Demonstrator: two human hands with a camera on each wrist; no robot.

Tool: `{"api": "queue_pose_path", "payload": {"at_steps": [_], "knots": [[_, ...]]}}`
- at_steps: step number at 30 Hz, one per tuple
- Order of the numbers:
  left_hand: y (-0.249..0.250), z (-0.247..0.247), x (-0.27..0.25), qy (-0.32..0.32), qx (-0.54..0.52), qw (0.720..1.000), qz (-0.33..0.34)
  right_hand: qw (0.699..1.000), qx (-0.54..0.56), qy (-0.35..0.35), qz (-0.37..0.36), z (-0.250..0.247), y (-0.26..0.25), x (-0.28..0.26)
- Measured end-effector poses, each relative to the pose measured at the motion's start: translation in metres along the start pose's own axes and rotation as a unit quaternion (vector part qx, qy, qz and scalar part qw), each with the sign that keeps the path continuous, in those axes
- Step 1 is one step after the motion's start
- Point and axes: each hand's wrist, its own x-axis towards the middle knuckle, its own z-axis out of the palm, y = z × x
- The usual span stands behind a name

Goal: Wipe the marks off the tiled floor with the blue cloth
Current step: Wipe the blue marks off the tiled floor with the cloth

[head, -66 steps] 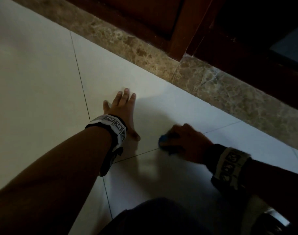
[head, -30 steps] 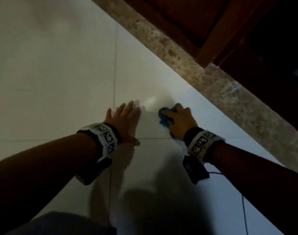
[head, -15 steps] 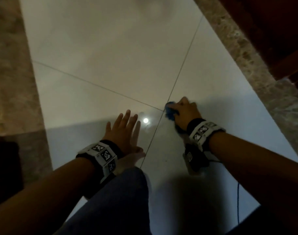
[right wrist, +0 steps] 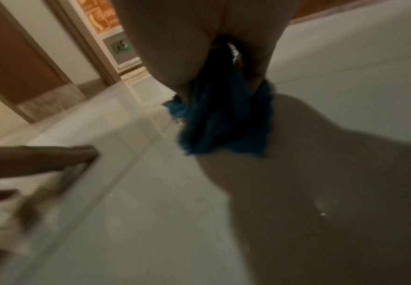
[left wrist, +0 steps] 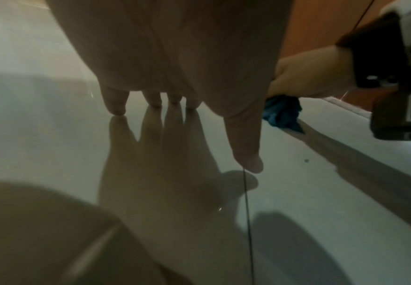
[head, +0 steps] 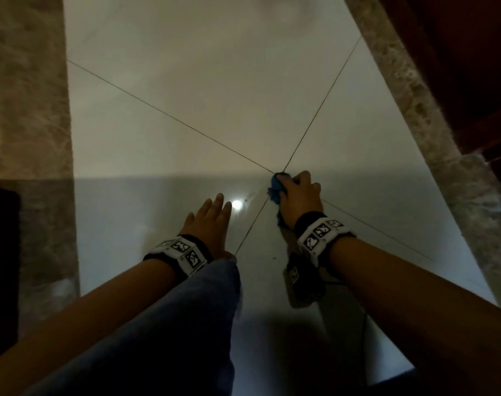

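My right hand (head: 299,195) grips the bunched blue cloth (head: 276,187) and presses it on the pale tiled floor (head: 200,90), right where four grout lines cross. The cloth (right wrist: 224,119) bulges below the palm in the right wrist view and shows as a blue wad (left wrist: 282,113) beside my left thumb in the left wrist view. My left hand (head: 212,221) lies flat on the tile to the left of the cloth, fingers straight and spread, palm down (left wrist: 175,77). A tiny dark speck (left wrist: 306,160) sits on the tile near the thumb.
A brown marble border (head: 432,118) and dark wooden door frame (head: 457,52) run along the right. Another marble strip (head: 26,110) lies on the left. My knee in blue trousers (head: 186,324) is just behind the left hand. A cable (head: 366,324) trails from the right wrist.
The view has swung left over the floor. My right hand has carried the cloth along the tile to the grout crossing, and my left hand has shifted while staying flat on the tile.
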Motion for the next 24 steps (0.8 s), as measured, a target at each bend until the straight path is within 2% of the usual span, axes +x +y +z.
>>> {"api": "queue_pose_path", "payload": {"at_steps": [4,7,9,10,11,14,16,18,19,22,24], "knots": [[0.000,-0.004,-0.001,0.003,0.017,1.000,-0.005,0.985,-0.054,-0.049,-0.158,-0.003,-0.008,0.007],[-0.003,-0.006,0.006,0.007,0.009,1.000,-0.016,0.985,-0.067,-0.043,-0.151,-0.006,-0.021,0.036],[-0.006,-0.005,0.009,0.004,0.005,1.000,-0.015,0.977,-0.026,-0.040,-0.209,-0.002,-0.031,0.035],[-0.007,-0.004,0.010,0.000,0.006,1.000,-0.013,0.968,-0.031,-0.060,-0.241,0.003,-0.033,0.026],[-0.008,-0.004,0.011,-0.004,0.007,1.000,-0.009,0.959,-0.043,-0.109,-0.259,0.005,-0.033,0.011],[-0.009,-0.002,0.014,-0.007,-0.001,1.000,-0.010,0.945,-0.083,-0.140,-0.283,0.005,-0.009,-0.035],[-0.010,-0.002,0.016,-0.003,-0.005,1.000,-0.011,0.938,-0.088,-0.150,-0.299,0.006,0.005,-0.044],[-0.012,-0.002,0.020,0.000,-0.010,1.000,-0.009,0.944,-0.104,-0.152,-0.272,0.003,0.005,-0.028],[-0.011,-0.003,0.020,-0.005,-0.013,1.000,-0.008,0.956,-0.096,-0.144,-0.236,-0.001,0.000,-0.017],[-0.010,-0.002,0.022,-0.003,-0.003,1.000,-0.010,0.986,-0.018,-0.094,-0.137,-0.007,-0.016,0.016],[-0.008,-0.002,0.020,0.008,0.002,1.000,-0.009,0.992,0.003,-0.055,-0.112,-0.008,-0.019,0.026]]}}
